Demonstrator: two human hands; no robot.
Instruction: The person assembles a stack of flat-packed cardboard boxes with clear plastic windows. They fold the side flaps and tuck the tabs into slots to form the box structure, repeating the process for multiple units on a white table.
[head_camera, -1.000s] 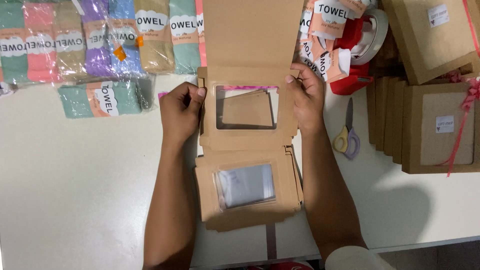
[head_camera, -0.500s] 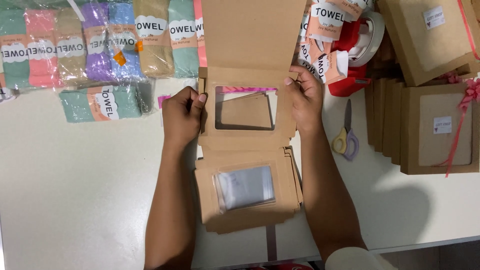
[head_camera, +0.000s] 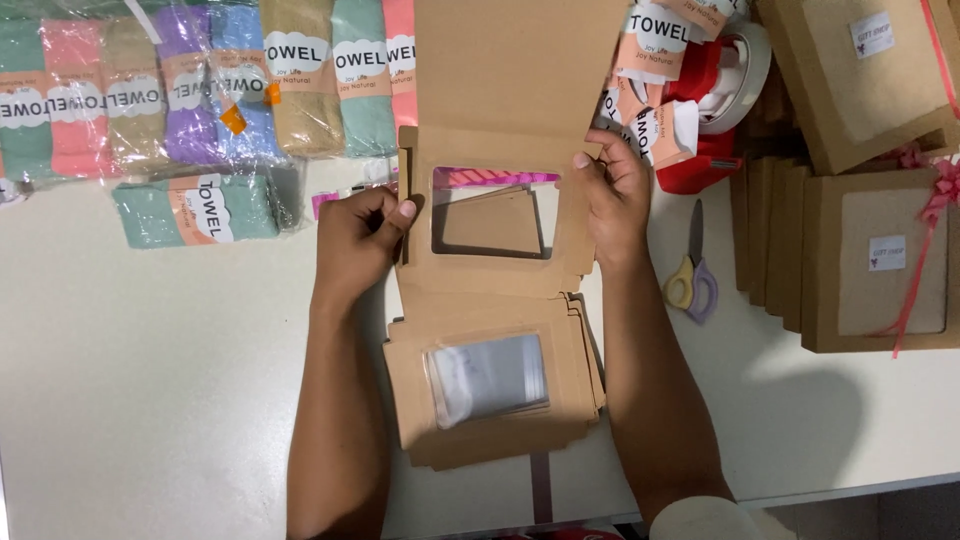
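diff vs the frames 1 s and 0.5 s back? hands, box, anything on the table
Little has changed. The left hand slid slightly inward along the left edge of the windowed kraft box, thumb now by the window frame. The right hand keeps its hold on the right edge. The box stays open in place; the flat box stack, towels and scissors did not move.

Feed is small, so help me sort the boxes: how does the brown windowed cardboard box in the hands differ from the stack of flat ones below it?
The brown windowed cardboard box is single, part-opened, gripped at its sides by the left hand and right hand. The stack of flat windowed boxes lies untouched on the white table, several deep, its window glaring. Both are brown card with rectangular windows.
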